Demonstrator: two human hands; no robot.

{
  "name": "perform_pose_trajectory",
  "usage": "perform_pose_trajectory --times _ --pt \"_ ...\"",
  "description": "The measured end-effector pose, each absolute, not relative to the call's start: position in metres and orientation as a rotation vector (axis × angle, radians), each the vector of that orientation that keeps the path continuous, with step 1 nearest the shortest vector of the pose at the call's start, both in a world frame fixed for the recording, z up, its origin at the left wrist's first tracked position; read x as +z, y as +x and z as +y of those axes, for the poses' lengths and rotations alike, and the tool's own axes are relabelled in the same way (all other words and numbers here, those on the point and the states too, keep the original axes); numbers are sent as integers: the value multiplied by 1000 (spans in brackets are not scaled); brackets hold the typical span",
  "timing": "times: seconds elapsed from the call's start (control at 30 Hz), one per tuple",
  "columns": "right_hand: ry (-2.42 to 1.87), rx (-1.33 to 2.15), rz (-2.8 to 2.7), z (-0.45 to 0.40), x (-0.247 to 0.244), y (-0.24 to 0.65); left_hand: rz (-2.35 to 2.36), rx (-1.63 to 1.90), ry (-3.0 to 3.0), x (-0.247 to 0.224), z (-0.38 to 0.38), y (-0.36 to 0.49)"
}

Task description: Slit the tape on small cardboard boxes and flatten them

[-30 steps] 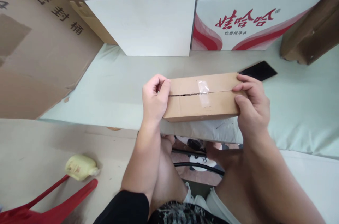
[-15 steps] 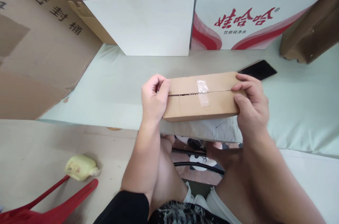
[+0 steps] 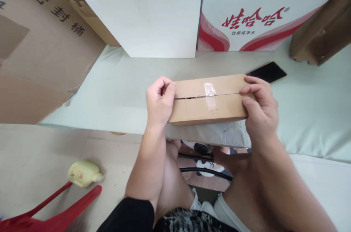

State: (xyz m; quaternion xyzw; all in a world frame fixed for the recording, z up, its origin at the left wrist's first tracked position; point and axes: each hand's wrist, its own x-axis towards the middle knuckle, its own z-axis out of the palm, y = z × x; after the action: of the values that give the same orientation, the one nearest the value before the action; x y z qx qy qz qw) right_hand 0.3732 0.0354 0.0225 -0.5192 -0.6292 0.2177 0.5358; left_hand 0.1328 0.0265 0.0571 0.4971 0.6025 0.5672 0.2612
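Observation:
A small brown cardboard box (image 3: 192, 109) lies near the front edge of the cloth-covered surface, between my hands. Its two top flaps meet along a narrow slit, and a short strip of clear tape (image 3: 210, 90) crosses that seam. My left hand (image 3: 160, 100) grips the left end, thumb pressed near the slit and fingers curled. At the right end, my right hand (image 3: 260, 106) holds the corner with its thumb and fingers. Just behind the right hand lies a black phone (image 3: 270, 72), partly covered by the box and fingers.
White boxes (image 3: 153, 23) and a red-and-white carton (image 3: 246, 23) stand along the back. A big cardboard carton (image 3: 35, 67) is at the left, a brown cardboard piece (image 3: 320, 31) at the right. On the floor are a yellow bottle (image 3: 83, 173) and a red object (image 3: 68, 206).

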Motion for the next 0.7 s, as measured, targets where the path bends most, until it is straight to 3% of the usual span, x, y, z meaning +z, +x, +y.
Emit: perform_pose_trajectory --times 0.7 --pt "-1238 519 -1510 36 22 373 1649 1528 1342 57 26 134"
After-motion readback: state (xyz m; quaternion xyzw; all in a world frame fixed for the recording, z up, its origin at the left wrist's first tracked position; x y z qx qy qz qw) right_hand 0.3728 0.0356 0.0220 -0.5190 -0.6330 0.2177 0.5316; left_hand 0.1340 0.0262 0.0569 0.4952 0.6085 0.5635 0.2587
